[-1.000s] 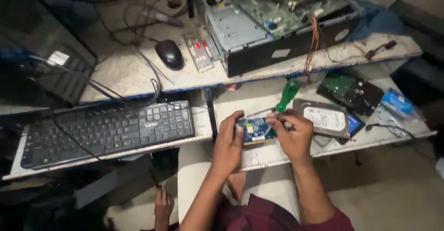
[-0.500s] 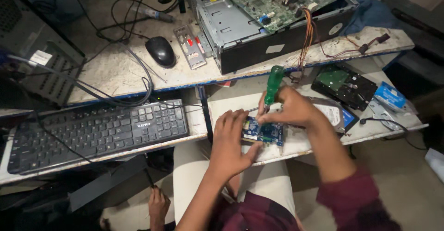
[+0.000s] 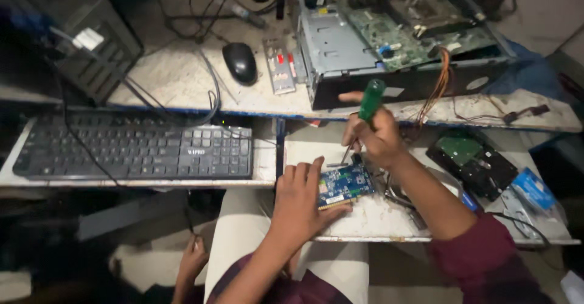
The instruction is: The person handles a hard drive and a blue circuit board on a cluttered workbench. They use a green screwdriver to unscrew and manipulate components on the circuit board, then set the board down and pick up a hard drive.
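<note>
Centrally, lower middle of frame: small blue circuit card (image 3: pixel 345 185), flat, glossy, rectangular, lies on worn white shelf (image 3: pixel 377 219). Left hand (image 3: pixel 299 202) pressed beside it, fingers spread, fingertips touching card's left edge and thumb under its lower edge. Right hand (image 3: pixel 376 137) clenched around green-handled screwdriver (image 3: pixel 364 115), metal tip down at card's upper left corner. Black keyboard (image 3: pixel 134 152) at left.
</note>
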